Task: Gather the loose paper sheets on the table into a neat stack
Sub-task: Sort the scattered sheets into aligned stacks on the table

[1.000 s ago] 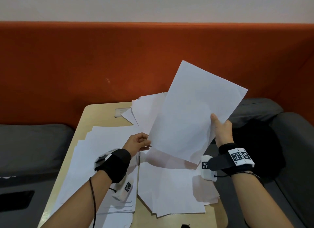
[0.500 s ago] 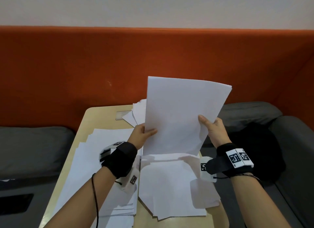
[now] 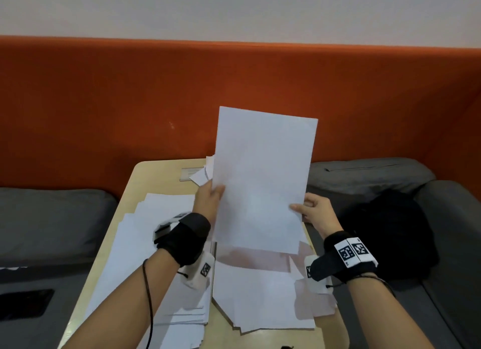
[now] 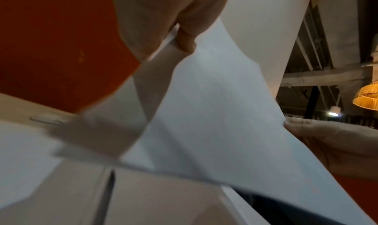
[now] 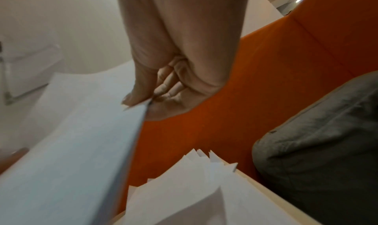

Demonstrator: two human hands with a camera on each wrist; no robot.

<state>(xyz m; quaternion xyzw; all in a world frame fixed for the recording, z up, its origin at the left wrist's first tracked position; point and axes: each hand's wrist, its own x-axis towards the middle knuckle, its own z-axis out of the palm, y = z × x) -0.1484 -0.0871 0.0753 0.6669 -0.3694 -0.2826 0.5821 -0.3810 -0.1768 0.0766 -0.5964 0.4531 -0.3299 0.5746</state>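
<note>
I hold a white paper sheet (image 3: 263, 182) upright above the table, long edges vertical. My left hand (image 3: 208, 200) pinches its left edge, thumb on the near face; the left wrist view shows that thumb (image 4: 185, 41) on the paper (image 4: 214, 123). My right hand (image 3: 312, 210) pinches the right edge, and in the right wrist view thumb and fingers (image 5: 143, 97) close on the sheet's edge (image 5: 81, 147). Loose sheets (image 3: 161, 257) cover the left of the wooden table (image 3: 156, 174). Another untidy pile (image 3: 260, 296) lies under the held sheet.
An orange padded backrest (image 3: 130, 109) runs behind the table. Grey seat cushions (image 3: 46, 218) flank it, with a black bag (image 3: 390, 231) on the right one. More sheet corners (image 3: 204, 171) poke out at the table's far end beside a clear stand (image 3: 188, 172).
The sheet swung from a rightward tilt to upright and narrowed to portrait. My left hand rose from the table to grip its left edge. My right hand slid lower along the right edge.
</note>
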